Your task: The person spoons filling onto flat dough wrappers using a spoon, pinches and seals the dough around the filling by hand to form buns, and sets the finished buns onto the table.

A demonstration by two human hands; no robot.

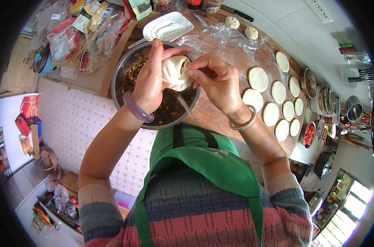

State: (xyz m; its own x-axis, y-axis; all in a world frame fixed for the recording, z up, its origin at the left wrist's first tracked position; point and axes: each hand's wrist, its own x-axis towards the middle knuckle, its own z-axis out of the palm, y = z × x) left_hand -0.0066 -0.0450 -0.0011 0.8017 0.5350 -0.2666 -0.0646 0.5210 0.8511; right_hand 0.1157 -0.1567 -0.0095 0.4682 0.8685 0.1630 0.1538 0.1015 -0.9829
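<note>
My left hand cups a pleated dough bun above a metal bowl. With thumb and fingertips, my right hand pinches the bun's gathered edge, where a small opening shows some filling. Inside the bowl lies diced filling, with a spoon handle leaning out over the near rim. Flat dough rounds are spread on the wooden board to the right. Two pleated buns, one beside the other, sit at the board's far side.
A scoop of white flour rests behind the bowl, and a black-handled knife by the wall. Plastic bags crowd the left counter. A bowl of red pieces and stacked dishes stand beyond the board's right edge.
</note>
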